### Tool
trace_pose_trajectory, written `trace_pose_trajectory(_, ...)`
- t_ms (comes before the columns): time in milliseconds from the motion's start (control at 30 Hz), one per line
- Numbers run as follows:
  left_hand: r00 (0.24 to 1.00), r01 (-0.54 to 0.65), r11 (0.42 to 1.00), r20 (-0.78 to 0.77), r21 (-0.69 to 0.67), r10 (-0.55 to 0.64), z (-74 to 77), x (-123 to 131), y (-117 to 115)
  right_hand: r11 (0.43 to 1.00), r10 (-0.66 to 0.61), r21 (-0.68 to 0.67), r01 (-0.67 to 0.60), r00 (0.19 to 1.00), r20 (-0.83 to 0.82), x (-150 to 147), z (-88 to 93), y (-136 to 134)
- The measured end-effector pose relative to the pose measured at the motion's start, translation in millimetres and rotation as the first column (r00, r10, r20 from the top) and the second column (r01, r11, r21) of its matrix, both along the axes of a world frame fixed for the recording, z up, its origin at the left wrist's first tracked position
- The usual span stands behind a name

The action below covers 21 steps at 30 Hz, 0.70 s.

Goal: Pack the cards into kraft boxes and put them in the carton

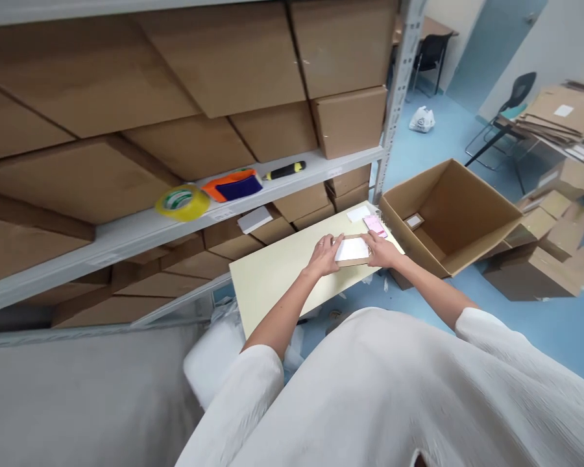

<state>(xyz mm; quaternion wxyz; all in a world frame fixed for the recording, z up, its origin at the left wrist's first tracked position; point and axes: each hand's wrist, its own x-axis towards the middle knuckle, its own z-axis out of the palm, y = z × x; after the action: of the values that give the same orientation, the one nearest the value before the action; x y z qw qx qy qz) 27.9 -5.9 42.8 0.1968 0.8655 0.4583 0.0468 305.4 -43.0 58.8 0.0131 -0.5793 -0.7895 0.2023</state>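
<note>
Your white shirt lay nearest the camera, filling the bottom of the frame, with both bare forearms reaching up from its sleeves toward the middle. There your left hand and right hand were closed on a small box, one at each end, fingers and thumbs gripping its edges. Its upper side showed a white face; whether that was a label or something lying loose, you could not tell from this view.

Between the hands, the box had its long axis running nearly level across the frame, left hand to right, with no gap at either end. It was over the right part of the pale table, toward the side nearer you; whether it touched the tabletop was hidden.

Just beyond the table, right of centre, stood an open carton, its mouth up, with another little box inside. Your right hand was clearly the nearer one to that carton; your left was on the far side of the held box from it.

Above your hands, at the table's far end, lay a white card and a pink card. Left of centre, along the shelf, were tape, an orange-and-blue item and a cutter.
</note>
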Motion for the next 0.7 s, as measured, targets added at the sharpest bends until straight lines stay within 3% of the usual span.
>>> trace_pose_trajectory(200,0.986,0.145,0.984,0.071,0.105,-0.152,32.3,116,13,0.984,-0.149,0.097,0.148,0.989,0.007,114,41.7,-32)
trace_pose_trajectory(367,0.961,0.245,0.958,0.091,0.147,-0.260,51.8,207,29,0.942,-0.296,0.166,0.291,0.955,0.007,194,57.3,-53)
trace_pose_trajectory(533,0.964,0.217,0.968,0.131,0.129,-0.234,52.8,279,41,0.854,-0.483,0.200,0.481,0.875,-0.041,249,53.7,-66)
trace_pose_trajectory(700,0.949,0.227,0.973,0.216,0.035,-0.229,37.9,333,57,0.738,-0.650,0.194,0.647,0.758,-0.056,279,40.8,-71)
